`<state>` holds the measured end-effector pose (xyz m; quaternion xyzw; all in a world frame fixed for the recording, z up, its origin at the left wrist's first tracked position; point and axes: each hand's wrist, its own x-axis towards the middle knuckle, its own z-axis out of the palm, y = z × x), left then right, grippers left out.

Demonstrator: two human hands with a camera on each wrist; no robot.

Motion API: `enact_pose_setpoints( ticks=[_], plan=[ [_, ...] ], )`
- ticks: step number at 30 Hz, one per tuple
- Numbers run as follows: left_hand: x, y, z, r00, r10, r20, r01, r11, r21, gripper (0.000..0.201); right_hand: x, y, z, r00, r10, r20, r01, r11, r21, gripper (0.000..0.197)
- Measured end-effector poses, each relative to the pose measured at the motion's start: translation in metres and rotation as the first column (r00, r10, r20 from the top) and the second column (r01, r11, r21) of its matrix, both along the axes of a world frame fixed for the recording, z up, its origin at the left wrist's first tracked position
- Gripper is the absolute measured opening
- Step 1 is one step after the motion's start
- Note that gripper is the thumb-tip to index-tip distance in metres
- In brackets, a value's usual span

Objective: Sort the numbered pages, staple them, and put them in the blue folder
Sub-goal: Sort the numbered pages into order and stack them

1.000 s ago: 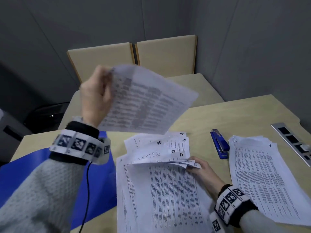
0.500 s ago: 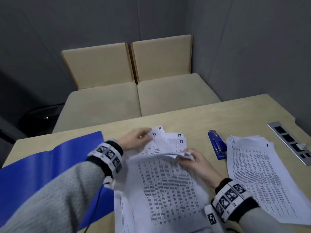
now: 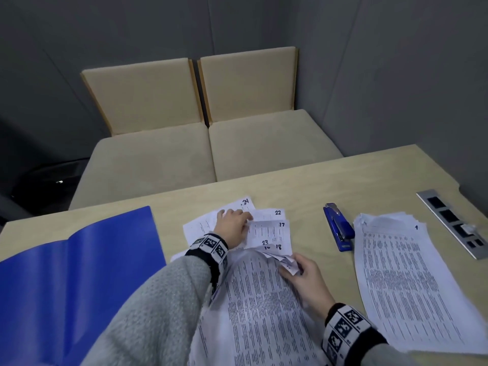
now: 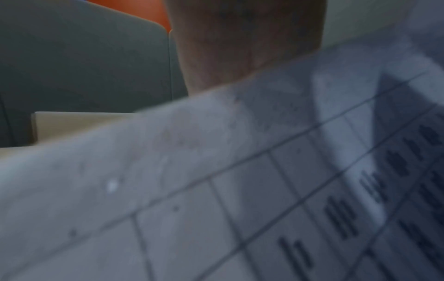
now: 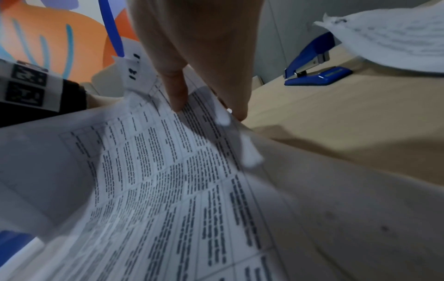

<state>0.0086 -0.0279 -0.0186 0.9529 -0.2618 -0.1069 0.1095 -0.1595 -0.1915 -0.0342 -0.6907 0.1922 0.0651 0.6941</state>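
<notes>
Loose numbered pages lie fanned out mid-table, showing 24, 22, 17, 23 and 18. My left hand rests on the fan, fingers curled at the edge of a sheet; the left wrist view shows only a blurred page below the palm. My right hand pinches the lifted corners of several pages over a printed sheet, with a finger on top of them. The open blue folder lies flat at the left. The blue stapler sits right of the fan, beside a stack topped by page 1.
A metal socket panel is set into the table at the far right. Two beige seats stand beyond the table's far edge, against grey walls. Bare tabletop runs behind the papers.
My left hand has come down from the air with the sheet and now lies on the fanned pages. The right hand has kept its pinch on the page corners.
</notes>
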Motion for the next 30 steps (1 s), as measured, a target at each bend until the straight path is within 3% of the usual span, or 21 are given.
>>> enact_pose_setpoints(
  ticks=[3, 4, 8, 9, 11, 13, 17, 20, 23, 25, 30],
  plan=[
    [0.001, 0.003, 0.005, 0.997, -0.034, 0.074, 0.039, 0.997, -0.068, 0.019, 0.000, 0.000, 0.006, 1.000, -0.029, 0.003, 0.029, 1.000, 0.010, 0.025],
    [-0.001, 0.004, 0.008, 0.994, -0.048, 0.100, 0.058, 0.992, -0.108, 0.019, 0.000, 0.000, 0.007, 1.000, -0.028, 0.010, 0.028, 1.000, 0.014, 0.025],
    [-0.012, 0.008, 0.027, 0.934, -0.151, 0.323, 0.219, 0.958, -0.185, 0.014, 0.000, -0.003, -0.005, 0.999, -0.020, 0.032, 0.020, 1.000, 0.015, 0.063],
    [-0.015, 0.010, 0.033, 0.908, -0.195, 0.371, 0.264, 0.954, -0.144, 0.014, 0.000, -0.004, -0.006, 0.999, -0.027, 0.031, 0.026, 1.000, 0.017, 0.062],
    [-0.019, 0.012, 0.045, 0.848, -0.234, 0.475, 0.283, 0.959, -0.033, 0.042, 0.000, -0.004, 0.001, 0.999, -0.025, 0.021, 0.024, 0.999, 0.037, 0.046],
    [-0.019, 0.019, 0.064, 0.818, -0.183, 0.546, 0.249, 0.967, -0.049, 0.055, -0.001, -0.001, 0.012, 1.000, -0.017, 0.008, 0.017, 0.998, 0.060, 0.015],
    [-0.012, 0.044, 0.129, 0.701, 0.012, 0.713, 0.242, 0.936, -0.255, 0.055, -0.003, -0.009, 0.025, 0.998, 0.060, -0.003, -0.060, 0.994, 0.088, 0.028],
    [-0.015, 0.068, 0.187, 0.618, 0.237, 0.750, 0.182, 0.884, -0.430, 0.033, -0.007, -0.021, 0.037, 0.983, 0.184, -0.005, -0.182, 0.975, 0.127, 0.017],
    [-0.010, 0.096, 0.225, 0.690, 0.421, 0.589, 0.099, 0.751, -0.653, 0.009, -0.005, -0.036, 0.048, 0.971, 0.238, -0.031, -0.224, 0.943, 0.247, 0.018],
    [0.003, 0.113, 0.232, 0.789, 0.421, 0.448, 0.044, 0.688, -0.724, 0.009, -0.002, -0.042, 0.061, 0.967, 0.251, -0.045, -0.227, 0.929, 0.291, 0.024],
    [0.019, 0.122, 0.208, 0.980, 0.117, 0.159, -0.017, 0.853, -0.522, 0.016, 0.003, -0.047, 0.089, 0.959, 0.283, -0.005, -0.268, 0.914, 0.305, 0.025]
  ],
)
